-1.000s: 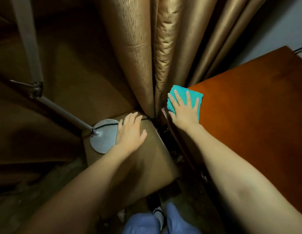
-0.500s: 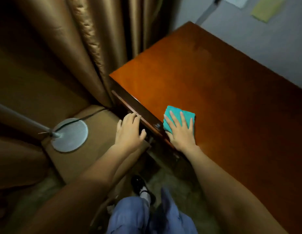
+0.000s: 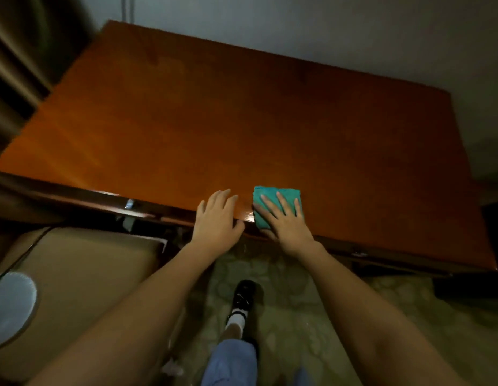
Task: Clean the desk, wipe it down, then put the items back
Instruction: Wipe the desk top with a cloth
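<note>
From your head camera: the teal cloth (image 3: 275, 207) lies at the desk's (image 3: 242, 121) near edge, pressed flat under your right hand (image 3: 286, 221), fingers straight and spread. Your left hand (image 3: 217, 218) rests open-palmed just beside it, gripping nothing.

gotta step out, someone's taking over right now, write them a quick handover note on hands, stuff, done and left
Right hand presses flat on the teal cloth at the desk's near edge.
Left hand rests open on that edge, beside it, holding nothing.
The desk top shows nothing on it but the cloth.
Done: desk emptied, wiping under way.
Left: finish wiping, then put the items back; none of them are in view.
</note>
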The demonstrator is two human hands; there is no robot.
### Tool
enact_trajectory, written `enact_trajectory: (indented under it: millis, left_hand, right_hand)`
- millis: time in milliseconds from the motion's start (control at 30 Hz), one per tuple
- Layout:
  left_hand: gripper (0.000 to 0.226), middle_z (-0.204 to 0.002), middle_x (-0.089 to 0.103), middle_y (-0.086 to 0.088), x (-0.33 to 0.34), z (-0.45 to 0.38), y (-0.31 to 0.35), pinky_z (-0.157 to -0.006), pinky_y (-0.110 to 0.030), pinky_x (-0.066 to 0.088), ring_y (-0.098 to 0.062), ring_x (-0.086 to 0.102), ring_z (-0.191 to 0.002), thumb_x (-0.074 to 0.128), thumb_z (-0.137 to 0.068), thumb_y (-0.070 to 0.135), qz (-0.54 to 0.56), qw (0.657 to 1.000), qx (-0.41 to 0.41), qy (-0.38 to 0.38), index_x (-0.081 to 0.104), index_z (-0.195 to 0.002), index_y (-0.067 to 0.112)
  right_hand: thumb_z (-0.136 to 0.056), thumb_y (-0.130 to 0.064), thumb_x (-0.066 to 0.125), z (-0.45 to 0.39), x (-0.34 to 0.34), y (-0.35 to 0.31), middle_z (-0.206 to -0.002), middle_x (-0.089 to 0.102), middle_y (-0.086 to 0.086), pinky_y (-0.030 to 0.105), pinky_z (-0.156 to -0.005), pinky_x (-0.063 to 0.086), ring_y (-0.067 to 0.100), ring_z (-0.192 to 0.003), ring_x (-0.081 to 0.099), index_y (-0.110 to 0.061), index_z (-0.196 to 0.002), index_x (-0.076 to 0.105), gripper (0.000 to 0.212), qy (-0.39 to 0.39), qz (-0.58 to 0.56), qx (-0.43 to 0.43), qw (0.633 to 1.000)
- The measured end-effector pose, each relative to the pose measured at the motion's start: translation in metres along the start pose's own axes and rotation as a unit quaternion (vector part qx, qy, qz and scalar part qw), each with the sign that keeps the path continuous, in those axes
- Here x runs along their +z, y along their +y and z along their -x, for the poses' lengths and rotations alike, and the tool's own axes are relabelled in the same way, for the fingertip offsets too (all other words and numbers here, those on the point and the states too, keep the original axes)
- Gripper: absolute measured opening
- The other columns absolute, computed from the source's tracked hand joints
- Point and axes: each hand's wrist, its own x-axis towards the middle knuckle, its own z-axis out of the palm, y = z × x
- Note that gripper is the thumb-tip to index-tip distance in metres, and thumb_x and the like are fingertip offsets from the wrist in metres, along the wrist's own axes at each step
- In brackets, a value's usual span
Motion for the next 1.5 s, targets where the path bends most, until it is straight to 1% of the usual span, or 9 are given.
enact_trajectory:
  millis: [233, 300, 400, 600, 833, 967, 1100, 1300, 1500]
  left_hand:
    - [0.054, -0.154, 0.022, -0.001, 0.010, -0.056, 0.061, -0.117, -0.042, 0.012, -0.017, 0.013, -0.144, 0.045, -0.095, 0.038, -0.003, 0.997, 0.076, -0.030, 0.030, -0.144, 0.021]
    - [0.053, -0.154, 0.024, -0.002, 0.011, -0.076, 0.077, -0.116, -0.042, 0.013, -0.017, 0.015, -0.143, 0.044, -0.095, 0.038, -0.002, 0.995, 0.099, -0.034, 0.031, -0.144, 0.020]
    - [0.051, -0.151, 0.028, -0.001, 0.011, -0.107, 0.098, -0.116, -0.043, 0.014, -0.016, 0.018, -0.142, 0.042, -0.095, 0.038, -0.004, 0.991, 0.129, -0.035, 0.034, -0.142, 0.020]
    - [0.056, -0.154, 0.021, -0.002, 0.025, -0.153, 0.143, -0.117, -0.045, 0.010, -0.019, 0.014, -0.143, 0.040, -0.095, 0.040, -0.026, 0.980, 0.176, -0.089, 0.027, -0.145, 0.021]
    - [0.057, -0.155, 0.019, -0.002, 0.058, -0.156, 0.214, -0.116, -0.044, 0.007, -0.019, 0.011, -0.144, 0.039, -0.095, 0.040, -0.046, 0.959, 0.248, -0.132, 0.024, -0.147, 0.020]
    - [0.057, -0.154, 0.021, -0.001, 0.081, -0.147, 0.255, -0.116, -0.043, 0.009, -0.018, 0.015, -0.143, 0.039, -0.095, 0.041, -0.056, 0.952, 0.265, -0.140, 0.025, -0.146, 0.021]
    - [0.057, -0.154, 0.021, -0.001, 0.091, -0.144, 0.294, -0.117, -0.044, 0.007, -0.018, 0.014, -0.143, 0.040, -0.094, 0.041, -0.069, 0.959, 0.246, -0.120, 0.026, -0.146, 0.022]
    - [0.056, -0.153, 0.023, 0.000, 0.103, -0.139, 0.364, -0.117, -0.044, 0.009, -0.018, 0.014, -0.143, 0.043, -0.093, 0.040, -0.069, 0.976, 0.186, -0.086, 0.028, -0.144, 0.022]
    - [0.057, -0.155, 0.020, 0.001, 0.117, -0.115, 0.441, -0.117, -0.041, 0.008, -0.017, 0.011, -0.144, 0.044, -0.094, 0.039, -0.058, 0.971, 0.217, -0.087, 0.026, -0.146, 0.023]
  right_hand:
    - [-0.090, -0.065, 0.017, 0.040, 0.013, 0.073, -0.147, -0.027, -0.013, 0.050, -0.106, -0.022, 0.021, -0.134, -0.031, -0.043, -0.137, -0.023, 0.065, -0.025, -0.015, 0.062, 0.998]
    - [-0.087, -0.068, 0.006, 0.053, 0.016, 0.090, -0.152, -0.014, -0.011, 0.053, -0.108, -0.013, 0.025, -0.139, -0.018, -0.042, -0.142, -0.018, 0.065, -0.006, -0.017, 0.077, 0.997]
    - [-0.093, -0.066, 0.005, 0.072, 0.023, 0.114, -0.152, 0.030, -0.005, 0.060, -0.107, 0.024, 0.029, -0.142, 0.021, -0.034, -0.150, -0.001, 0.066, -0.012, -0.001, 0.127, 0.992]
    - [-0.094, -0.066, 0.011, 0.092, 0.036, 0.156, -0.152, 0.023, -0.006, 0.051, -0.111, 0.001, 0.025, -0.144, 0.002, -0.031, -0.151, 0.002, 0.067, 0.017, 0.006, 0.151, 0.988]
    - [-0.096, -0.062, 0.007, 0.119, 0.050, 0.211, -0.151, 0.030, -0.006, 0.056, -0.102, 0.027, 0.022, -0.146, 0.000, -0.033, -0.151, -0.001, 0.062, 0.059, -0.065, 0.301, 0.949]
    - [-0.091, -0.067, 0.001, 0.143, 0.056, 0.245, -0.155, 0.015, -0.004, 0.060, -0.108, 0.015, 0.018, -0.141, -0.004, -0.039, -0.147, 0.000, 0.062, 0.071, -0.087, 0.312, 0.943]
    - [-0.095, -0.062, 0.005, 0.171, 0.068, 0.281, -0.148, 0.036, -0.005, 0.065, -0.097, 0.028, 0.026, -0.135, 0.026, -0.032, -0.142, 0.029, 0.061, 0.065, -0.081, 0.327, 0.939]
    - [-0.093, -0.064, 0.004, 0.195, 0.075, 0.329, -0.144, 0.035, -0.009, 0.071, -0.090, 0.033, 0.026, -0.131, 0.032, -0.038, -0.137, 0.034, 0.059, 0.115, -0.072, 0.276, 0.952]
    - [-0.079, -0.065, 0.028, 0.220, 0.076, 0.374, -0.133, 0.056, -0.007, 0.065, -0.080, 0.045, 0.023, -0.125, 0.037, -0.040, -0.131, 0.038, 0.058, 0.153, -0.090, 0.272, 0.946]
